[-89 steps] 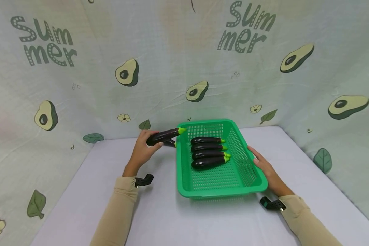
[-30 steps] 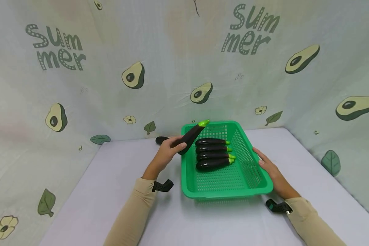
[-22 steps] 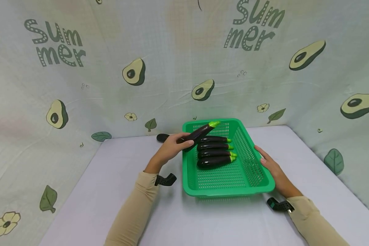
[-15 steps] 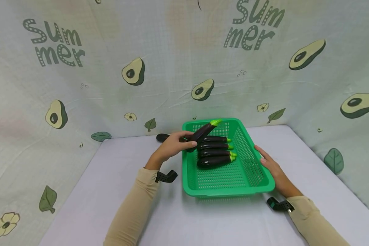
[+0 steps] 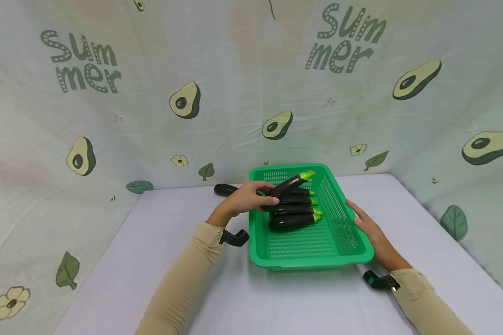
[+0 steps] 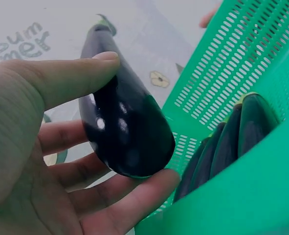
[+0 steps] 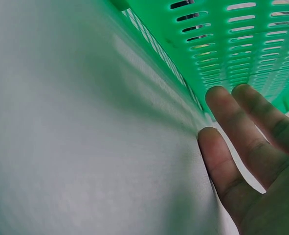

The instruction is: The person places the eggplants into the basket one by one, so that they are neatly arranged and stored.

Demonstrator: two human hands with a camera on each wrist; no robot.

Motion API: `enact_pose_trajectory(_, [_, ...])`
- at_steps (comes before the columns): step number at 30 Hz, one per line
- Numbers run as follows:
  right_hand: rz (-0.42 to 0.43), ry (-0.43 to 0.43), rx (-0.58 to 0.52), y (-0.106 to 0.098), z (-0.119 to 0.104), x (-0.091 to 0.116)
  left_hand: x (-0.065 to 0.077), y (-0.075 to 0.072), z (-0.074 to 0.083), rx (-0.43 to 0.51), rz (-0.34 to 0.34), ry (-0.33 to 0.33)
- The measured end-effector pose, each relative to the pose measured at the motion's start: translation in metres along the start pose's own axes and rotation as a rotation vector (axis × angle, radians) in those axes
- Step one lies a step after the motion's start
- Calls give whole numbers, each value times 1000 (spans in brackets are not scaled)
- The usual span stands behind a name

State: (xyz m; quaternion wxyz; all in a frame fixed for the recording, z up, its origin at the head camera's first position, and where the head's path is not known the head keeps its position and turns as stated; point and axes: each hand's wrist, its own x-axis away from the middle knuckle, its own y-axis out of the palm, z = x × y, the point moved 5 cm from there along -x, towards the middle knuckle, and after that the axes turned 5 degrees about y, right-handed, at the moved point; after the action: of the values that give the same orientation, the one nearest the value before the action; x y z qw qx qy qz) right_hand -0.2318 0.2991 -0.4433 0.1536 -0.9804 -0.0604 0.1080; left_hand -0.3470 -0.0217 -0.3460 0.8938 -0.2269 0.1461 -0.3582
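My left hand [image 5: 251, 197] pinches a glossy dark eggplant [image 5: 288, 186] near its blunt end, over the left side of a green plastic basket [image 5: 305, 261]. Its bright green stem points to the far right. The left wrist view shows my thumb on top of this eggplant [image 6: 124, 127] and my fingers beneath and beside it. Inside the basket several more eggplants [image 5: 295, 222] lie side by side in a row, stems to the right. My right hand [image 5: 372, 232] rests against the basket's right side; its fingers [image 7: 242, 132] look nearly straight beside the slotted wall in the right wrist view.
Another eggplant [image 5: 224, 189] lies on the white table [image 5: 150, 260] left of the basket, partly hidden behind my left hand. A cloth backdrop [image 5: 226, 56] printed with avocados and leaves stands behind the table.
My left hand has carried the held eggplant rightward, from beside the basket to over its interior, and lowered it toward the row. My right hand has stayed at the basket's right side.
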Motion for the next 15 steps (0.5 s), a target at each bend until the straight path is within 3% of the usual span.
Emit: enact_pose_trajectory(15, [4,3,32,0,-1,-2,-9,8,4,30,-68,-58])
